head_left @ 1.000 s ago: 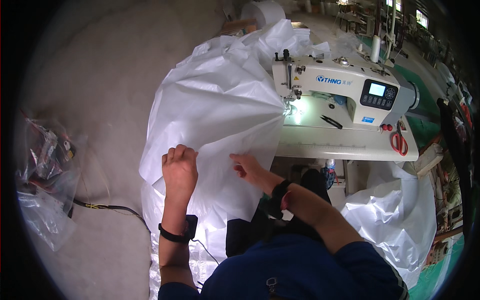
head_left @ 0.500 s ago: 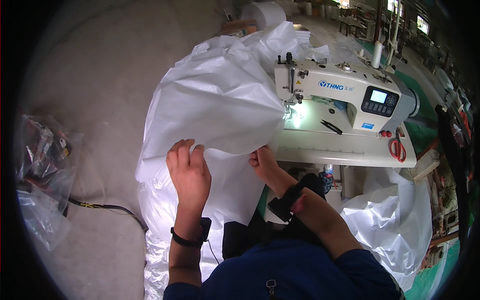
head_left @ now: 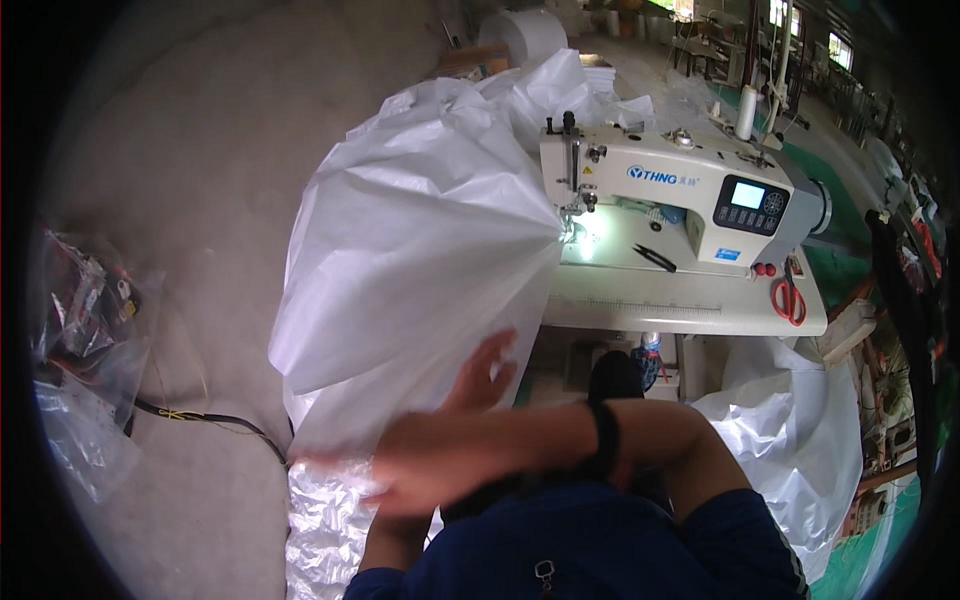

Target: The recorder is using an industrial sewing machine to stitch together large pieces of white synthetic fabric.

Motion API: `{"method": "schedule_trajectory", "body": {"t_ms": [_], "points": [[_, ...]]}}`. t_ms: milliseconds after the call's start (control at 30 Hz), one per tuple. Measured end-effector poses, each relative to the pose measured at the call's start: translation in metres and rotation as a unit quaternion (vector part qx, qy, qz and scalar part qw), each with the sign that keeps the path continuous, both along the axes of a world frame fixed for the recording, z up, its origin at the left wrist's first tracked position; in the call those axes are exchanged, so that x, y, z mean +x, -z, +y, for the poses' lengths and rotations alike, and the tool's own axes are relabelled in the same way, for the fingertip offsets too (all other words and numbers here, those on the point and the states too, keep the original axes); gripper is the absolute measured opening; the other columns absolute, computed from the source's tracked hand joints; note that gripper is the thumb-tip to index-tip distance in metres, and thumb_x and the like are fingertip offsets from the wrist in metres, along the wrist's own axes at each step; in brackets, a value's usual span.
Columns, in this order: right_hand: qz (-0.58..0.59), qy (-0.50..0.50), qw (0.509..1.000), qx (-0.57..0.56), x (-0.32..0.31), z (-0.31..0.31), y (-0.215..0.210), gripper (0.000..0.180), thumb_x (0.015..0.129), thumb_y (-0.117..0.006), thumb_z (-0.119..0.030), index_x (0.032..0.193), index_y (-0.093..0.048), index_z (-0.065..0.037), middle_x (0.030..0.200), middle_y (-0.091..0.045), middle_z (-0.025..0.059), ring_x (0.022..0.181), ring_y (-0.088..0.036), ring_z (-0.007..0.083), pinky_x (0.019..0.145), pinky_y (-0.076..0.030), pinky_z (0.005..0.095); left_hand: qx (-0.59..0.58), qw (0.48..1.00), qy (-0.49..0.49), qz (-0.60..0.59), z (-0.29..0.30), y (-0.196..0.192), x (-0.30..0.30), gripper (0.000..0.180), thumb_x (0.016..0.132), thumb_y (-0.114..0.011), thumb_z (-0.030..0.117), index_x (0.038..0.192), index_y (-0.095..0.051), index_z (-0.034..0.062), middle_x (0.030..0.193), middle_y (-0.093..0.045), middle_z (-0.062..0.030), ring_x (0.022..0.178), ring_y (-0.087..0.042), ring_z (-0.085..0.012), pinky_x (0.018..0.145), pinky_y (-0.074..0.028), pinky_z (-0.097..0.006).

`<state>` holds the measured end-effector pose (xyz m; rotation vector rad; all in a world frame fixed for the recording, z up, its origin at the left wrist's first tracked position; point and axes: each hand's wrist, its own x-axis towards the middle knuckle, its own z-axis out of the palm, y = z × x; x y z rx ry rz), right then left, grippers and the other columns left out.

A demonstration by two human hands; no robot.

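A large white plastic sheet (head_left: 410, 250) hangs in folds off the left of the sewing machine (head_left: 650, 180). One gathered point of it runs under the machine's lit needle area. My arms cross in front of me. My left hand (head_left: 483, 375) is over the sheet's lower right part, slightly blurred, fingers apart and nothing visible in them. Across my left forearm lies my right arm, its hand (head_left: 415, 465) far to the left by the sheet's lower edge. Motion smears those fingers, so any grip is unclear.
On the machine bed lie black thread snips (head_left: 655, 258) and red-handled scissors (head_left: 789, 300). A thread cone (head_left: 746, 112) stands behind the machine. More white sheeting (head_left: 780, 430) is heaped at right. A clear plastic bag (head_left: 90, 330) and a black cable (head_left: 220, 414) are on the floor at left.
Both hands have left the sheet edge they held. My right arm has swung left across my left one; my left hand has moved right and down. The sheet's lifted edge has dropped.
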<state>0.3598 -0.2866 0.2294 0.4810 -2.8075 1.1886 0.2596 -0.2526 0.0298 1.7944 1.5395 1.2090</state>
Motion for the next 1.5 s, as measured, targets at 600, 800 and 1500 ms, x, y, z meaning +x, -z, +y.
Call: {"method": "schedule_trajectory", "body": {"t_ms": [600,800,1500], "points": [[-0.156,0.448,0.787,-0.394,0.046,0.073,0.285,0.057,0.079,-0.063,-0.042,0.122,-0.051,-0.007,0.117,-0.056,0.0124,0.104,-0.055,0.0212,0.087,-0.043,0.0323,0.065,0.923,-0.059,0.374,0.100,0.023,-0.089,0.035,0.082,-0.059,0.024,0.109,-0.057,0.0025,0.105,-0.060,-0.0159,0.093,-0.059,-0.0266,0.078,-0.049,-0.032],[-0.164,0.357,0.734,-0.554,-0.001,0.081,0.298,0.063,0.081,-0.062,-0.043,0.127,-0.045,-0.003,0.124,-0.050,0.0125,0.115,-0.045,0.0211,0.094,-0.039,0.0340,-0.007,0.914,-0.040,0.404,0.110,0.027,-0.131,0.035,0.081,-0.060,0.026,0.108,-0.058,0.0030,0.103,-0.060,-0.0155,0.091,-0.059,-0.0271,0.078,-0.049,-0.033],[-0.232,0.281,0.782,-0.506,0.043,0.059,0.236,0.064,0.079,-0.068,-0.031,0.127,-0.039,0.001,0.122,-0.050,0.0168,0.116,-0.045,0.0245,0.097,-0.035,0.0334,-0.294,0.849,-0.031,0.437,-0.003,0.086,-0.266,0.034,0.078,-0.062,0.030,0.101,-0.061,0.0049,0.096,-0.063,-0.0144,0.084,-0.061,-0.0286,0.076,-0.049,-0.034]]}}
